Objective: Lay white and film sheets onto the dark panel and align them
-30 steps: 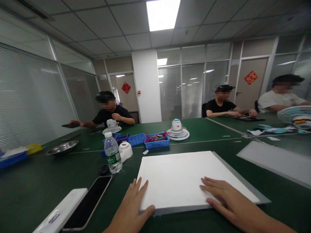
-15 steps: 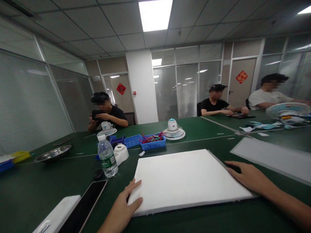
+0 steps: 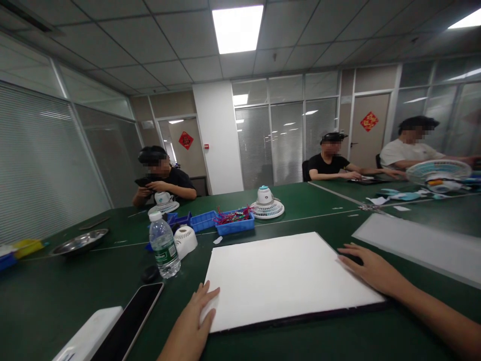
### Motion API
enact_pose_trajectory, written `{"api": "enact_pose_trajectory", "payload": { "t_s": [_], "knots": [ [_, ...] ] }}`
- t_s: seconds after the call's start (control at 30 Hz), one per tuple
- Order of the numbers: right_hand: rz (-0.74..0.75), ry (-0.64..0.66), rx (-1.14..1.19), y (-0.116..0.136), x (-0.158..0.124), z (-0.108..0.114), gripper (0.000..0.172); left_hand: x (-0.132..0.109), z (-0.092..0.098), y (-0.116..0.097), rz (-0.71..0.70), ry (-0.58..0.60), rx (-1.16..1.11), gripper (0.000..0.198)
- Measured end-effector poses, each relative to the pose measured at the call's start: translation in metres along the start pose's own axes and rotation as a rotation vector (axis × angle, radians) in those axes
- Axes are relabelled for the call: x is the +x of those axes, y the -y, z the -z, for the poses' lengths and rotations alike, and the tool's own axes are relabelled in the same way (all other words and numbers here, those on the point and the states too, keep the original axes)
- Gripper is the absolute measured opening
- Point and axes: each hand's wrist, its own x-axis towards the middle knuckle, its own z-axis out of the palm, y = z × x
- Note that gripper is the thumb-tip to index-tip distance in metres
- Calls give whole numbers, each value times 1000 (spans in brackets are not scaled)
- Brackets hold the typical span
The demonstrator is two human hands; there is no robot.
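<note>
A large white board (image 3: 285, 276) lies flat on the green table in front of me. My left hand (image 3: 193, 316) rests on its near left corner, fingers stretched over the edge. At the board's right edge, my right hand (image 3: 370, 268) lies with fingers curved around the side. The near edge of the board looks slightly raised, with a dark gap under it. Neither hand holds any other object.
A dark phone (image 3: 126, 326) and a white box (image 3: 88, 336) lie at the near left. A water bottle (image 3: 162, 246), small fans (image 3: 266, 204), blue trays (image 3: 221, 220) and a metal dish (image 3: 79, 241) stand behind. Another white panel (image 3: 417, 245) lies right. Three people sit across the table.
My right hand moved off the top of the board to its right edge. The left hand stayed at the left corner. The board's near edge now shows a dark gap beneath.
</note>
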Motion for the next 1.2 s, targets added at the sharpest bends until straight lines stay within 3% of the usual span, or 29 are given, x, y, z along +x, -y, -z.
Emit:
{"api": "enact_pose_trajectory", "payload": {
  "t_s": [0.13,0.3,0.4,0.53,0.7,0.83,0.9,1.0,1.1,1.2],
  "knots": [
    [-61,-110,-73,-58,12,18,71,-4,-6,2,-69,-3,143,50],
    [-280,-170,-108,-130,5,33,78,-6,-2,-1,-73,22,214,50],
    [-301,-145,-78,-146,3,30,72,-6,-1,0,-74,11,219,50],
    [-263,-136,-73,-139,1,29,60,-4,-2,1,-62,-21,189,50],
    [-205,-161,-119,-112,-7,44,54,-6,1,-2,-43,-38,124,50],
    [-176,-260,-207,-73,-10,54,55,-7,3,-3,-19,-34,132,52],
    [-100,-317,-262,-41,-11,56,58,-9,3,-3,-18,-34,156,52],
    [140,-358,-300,22,-19,52,56,-10,5,-7,-31,-10,205,51],
    [372,-271,-197,90,-37,40,46,-11,8,-15,-30,28,249,52],
    [529,-99,-88,147,-59,25,38,-11,10,-19,-24,52,292,53]
  ]
}}
